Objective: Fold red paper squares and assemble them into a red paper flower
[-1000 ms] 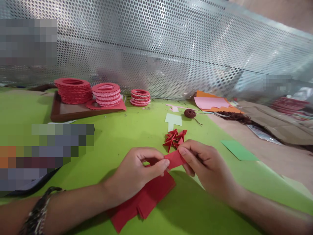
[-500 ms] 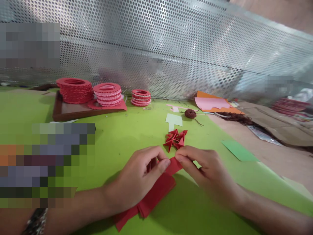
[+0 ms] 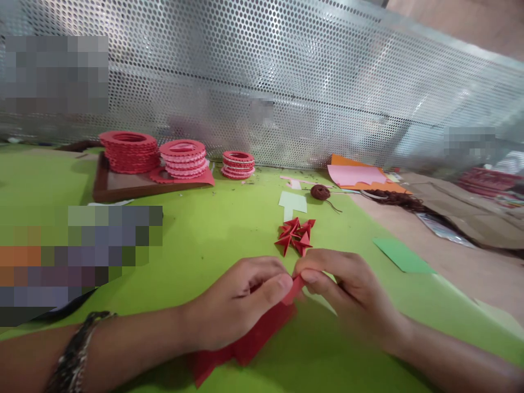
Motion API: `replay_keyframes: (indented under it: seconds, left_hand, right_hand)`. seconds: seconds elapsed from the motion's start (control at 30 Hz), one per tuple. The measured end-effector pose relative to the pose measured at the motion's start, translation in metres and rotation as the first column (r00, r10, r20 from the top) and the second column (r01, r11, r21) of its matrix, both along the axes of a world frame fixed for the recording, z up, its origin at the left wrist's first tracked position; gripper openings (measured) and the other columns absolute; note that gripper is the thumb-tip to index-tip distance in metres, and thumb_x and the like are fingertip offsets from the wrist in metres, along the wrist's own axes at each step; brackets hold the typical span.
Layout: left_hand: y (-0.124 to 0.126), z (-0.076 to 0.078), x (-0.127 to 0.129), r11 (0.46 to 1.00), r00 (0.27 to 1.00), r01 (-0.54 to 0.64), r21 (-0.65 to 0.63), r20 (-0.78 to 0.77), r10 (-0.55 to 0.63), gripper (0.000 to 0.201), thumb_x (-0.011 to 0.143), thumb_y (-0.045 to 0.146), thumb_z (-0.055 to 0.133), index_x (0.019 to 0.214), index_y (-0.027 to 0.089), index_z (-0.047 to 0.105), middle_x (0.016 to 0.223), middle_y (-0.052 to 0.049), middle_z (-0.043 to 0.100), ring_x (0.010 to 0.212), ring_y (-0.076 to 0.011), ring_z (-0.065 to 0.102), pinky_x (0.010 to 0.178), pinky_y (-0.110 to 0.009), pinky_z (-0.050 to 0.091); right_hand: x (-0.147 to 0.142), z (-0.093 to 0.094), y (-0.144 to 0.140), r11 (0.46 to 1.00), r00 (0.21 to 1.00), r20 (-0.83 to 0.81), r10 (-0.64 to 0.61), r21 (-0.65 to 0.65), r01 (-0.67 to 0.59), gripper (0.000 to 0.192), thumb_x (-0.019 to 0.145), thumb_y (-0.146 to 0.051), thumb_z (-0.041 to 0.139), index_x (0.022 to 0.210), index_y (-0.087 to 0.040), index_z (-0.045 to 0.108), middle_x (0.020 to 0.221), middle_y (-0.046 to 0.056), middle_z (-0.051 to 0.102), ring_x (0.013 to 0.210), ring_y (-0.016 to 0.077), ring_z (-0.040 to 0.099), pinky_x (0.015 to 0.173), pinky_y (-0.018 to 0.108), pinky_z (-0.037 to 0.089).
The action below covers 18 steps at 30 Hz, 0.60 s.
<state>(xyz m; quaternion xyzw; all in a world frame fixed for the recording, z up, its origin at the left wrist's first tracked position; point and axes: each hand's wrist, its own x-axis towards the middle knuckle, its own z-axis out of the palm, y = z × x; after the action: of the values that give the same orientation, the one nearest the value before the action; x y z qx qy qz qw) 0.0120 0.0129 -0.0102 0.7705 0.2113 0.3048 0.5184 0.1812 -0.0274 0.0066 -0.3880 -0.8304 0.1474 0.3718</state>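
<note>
A small piece of red paper (image 3: 293, 292) is pinched between my left hand (image 3: 251, 300) and my right hand (image 3: 347, 289), thumbs against forefingers. Both hands are closed on it, nearly touching at the fingertips. Beneath my left hand, red paper strips (image 3: 262, 338) lie on the green tabletop, partly hidden by the hand. Just beyond my fingers sit several folded red paper pieces (image 3: 293, 236) with pointed tips, grouped close together.
Stacks of red and pink scalloped paper rings (image 3: 130, 155) stand at the back left, some in a brown tray (image 3: 123, 192). A brown yarn ball (image 3: 320, 191), pale green paper (image 3: 292, 202) and a green sheet (image 3: 403, 255) lie farther off. A perforated metal panel (image 3: 245, 65) closes the back.
Both hands have drawn closer together and slightly nearer to me, and less of the red paper shows between them. The view has shifted slightly.
</note>
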Motion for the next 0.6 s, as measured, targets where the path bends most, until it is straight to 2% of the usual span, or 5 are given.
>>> replay_keyframes:
  seconds: [0.17, 0.27, 0.33, 0.5, 0.6]
  left_hand:
    - [0.004, -0.003, 0.000, 0.985, 0.997, 0.064, -0.159, 0.059, -0.056, 0.016, 0.081, 0.026, 0.048, 0.078, 0.018, 0.061, 0.082, -0.001, 0.056, 0.081, -0.0157, 0.053, 0.075, -0.025, 0.041]
    - [0.006, -0.004, 0.000, 0.971, 0.989, 0.118, -0.208, 0.111, -0.097, 0.017, 0.081, 0.024, 0.048, 0.085, 0.017, 0.063, 0.085, -0.001, 0.057, 0.083, -0.0159, 0.054, 0.076, -0.026, 0.041]
    - [0.007, -0.004, 0.001, 0.966, 0.987, 0.130, -0.224, 0.120, -0.105, 0.015, 0.080, 0.024, 0.051, 0.084, 0.017, 0.063, 0.084, -0.001, 0.057, 0.080, -0.0155, 0.053, 0.073, -0.026, 0.042]
    - [0.006, -0.005, 0.002, 0.938, 0.991, 0.131, -0.322, 0.079, -0.111, 0.012, 0.074, 0.024, 0.059, 0.082, 0.015, 0.061, 0.078, -0.001, 0.056, 0.071, -0.0147, 0.050, 0.071, -0.028, 0.041]
    - [0.006, -0.006, 0.002, 0.918, 0.988, 0.138, -0.371, 0.112, -0.103, 0.013, 0.074, 0.025, 0.058, 0.082, 0.015, 0.060, 0.076, 0.000, 0.055, 0.072, -0.0140, 0.049, 0.070, -0.026, 0.040]
  right_hand:
    - [0.002, -0.002, 0.000, 0.996, 0.999, 0.005, 0.052, 0.067, -0.052, 0.008, 0.087, -0.020, 0.047, 0.090, -0.016, 0.054, 0.074, 0.001, 0.055, 0.066, 0.0086, 0.051, 0.061, 0.018, 0.042]
    - [0.001, -0.004, 0.001, 0.988, 0.997, 0.060, 0.048, 0.144, -0.056, 0.038, 0.075, -0.033, 0.063, 0.104, -0.015, 0.047, 0.087, 0.004, 0.055, 0.077, 0.0121, 0.052, 0.070, 0.021, 0.045]
    - [0.000, -0.007, 0.002, 0.981, 0.996, 0.088, 0.001, 0.192, -0.017, 0.048, 0.070, -0.032, 0.069, 0.108, -0.015, 0.044, 0.094, 0.005, 0.055, 0.086, 0.0143, 0.053, 0.076, 0.022, 0.046]
    - [0.001, -0.015, 0.002, 0.985, 0.993, 0.122, 0.008, 0.168, -0.029, 0.025, 0.079, -0.014, 0.056, 0.103, -0.018, 0.048, 0.089, 0.003, 0.055, 0.080, 0.0108, 0.052, 0.071, 0.019, 0.046]
    - [0.003, -0.013, 0.001, 0.983, 0.996, 0.092, 0.013, 0.182, -0.030, 0.029, 0.079, -0.012, 0.055, 0.107, -0.017, 0.046, 0.092, 0.004, 0.055, 0.083, 0.0107, 0.052, 0.074, 0.019, 0.046]
